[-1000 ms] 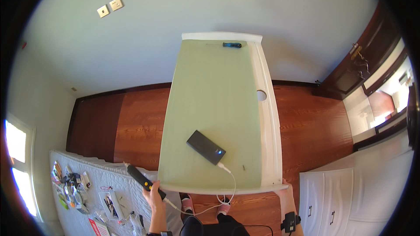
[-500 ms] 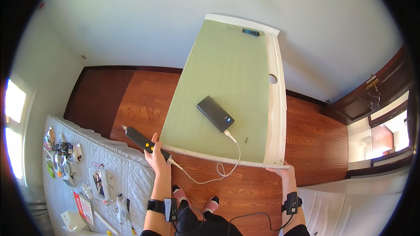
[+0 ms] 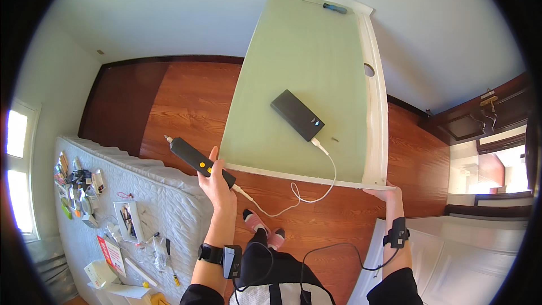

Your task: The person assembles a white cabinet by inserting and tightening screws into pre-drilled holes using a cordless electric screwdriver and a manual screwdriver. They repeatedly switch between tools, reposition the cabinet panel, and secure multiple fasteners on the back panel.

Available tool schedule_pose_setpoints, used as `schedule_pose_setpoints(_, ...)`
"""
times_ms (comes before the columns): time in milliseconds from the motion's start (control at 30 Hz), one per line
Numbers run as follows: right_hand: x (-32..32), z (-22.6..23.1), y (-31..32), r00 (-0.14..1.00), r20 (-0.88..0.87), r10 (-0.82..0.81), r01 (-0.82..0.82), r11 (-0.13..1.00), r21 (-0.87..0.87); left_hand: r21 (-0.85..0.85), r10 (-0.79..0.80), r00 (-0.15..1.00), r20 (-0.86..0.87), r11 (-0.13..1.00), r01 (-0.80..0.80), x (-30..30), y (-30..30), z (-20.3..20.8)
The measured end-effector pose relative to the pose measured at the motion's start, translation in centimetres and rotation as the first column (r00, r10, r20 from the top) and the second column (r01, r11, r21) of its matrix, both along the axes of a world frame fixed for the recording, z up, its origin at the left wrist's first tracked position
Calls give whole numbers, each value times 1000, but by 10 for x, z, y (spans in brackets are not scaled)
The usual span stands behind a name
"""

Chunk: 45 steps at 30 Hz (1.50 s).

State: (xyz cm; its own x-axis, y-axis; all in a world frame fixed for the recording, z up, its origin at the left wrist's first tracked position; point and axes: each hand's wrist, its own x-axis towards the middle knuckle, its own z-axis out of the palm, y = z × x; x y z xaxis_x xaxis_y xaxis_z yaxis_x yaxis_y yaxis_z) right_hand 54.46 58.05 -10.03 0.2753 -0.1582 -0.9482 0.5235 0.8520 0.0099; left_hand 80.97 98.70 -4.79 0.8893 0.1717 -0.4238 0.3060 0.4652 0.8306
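My left hand (image 3: 218,183) is wrapped round a black electric screwdriver (image 3: 192,155) with yellow buttons and a metal tip pointing away to the left. It is held beside the near left corner of a table (image 3: 305,51) with a pale green top and a white rim. A white cable (image 3: 296,190) hangs in a loop from the tool to a black power bank (image 3: 296,114) lying on the table. My right hand (image 3: 387,193) grips the table's near right corner, its fingers partly hidden under the edge. A small screw (image 3: 335,140) lies near the power bank.
At the table's far end lies a blue-handled screwdriver (image 3: 335,8), and a round hole (image 3: 369,70) pierces the right side. To the left, a quilted mattress (image 3: 169,209) carries several tools and a white tray (image 3: 119,226). White cabinets (image 3: 446,248) and a dark door (image 3: 463,118) are on the right.
The table and both hands now appear higher and further right in the picture, my feet too. My left hand still holds the electric screwdriver, and my right is still at the corner.
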Motion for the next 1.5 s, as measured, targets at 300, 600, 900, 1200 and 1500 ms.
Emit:
schedule_pose_setpoints(300,-30,-14,2,878,-476,-54,-127,933,-338,77,-180,983,-43,980,183,9,28,7)
schedule_pose_setpoints(600,43,98,226,560,-692,455,-806,105,-583,327,-348,917,-196,858,396,-60,108,32)
schedule_pose_setpoints(900,202,57,291,199,-202,959,-924,115,-364,273,-293,872,-393,868,415,-152,93,32)
schedule_pose_setpoints(1200,221,29,294,171,-209,963,-964,120,-238,319,-373,897,-238,842,435,-160,78,-2)
schedule_pose_setpoints(1500,195,43,295,10,-341,940,-957,-89,-275,312,-377,898,-227,846,433,-158,91,-19)
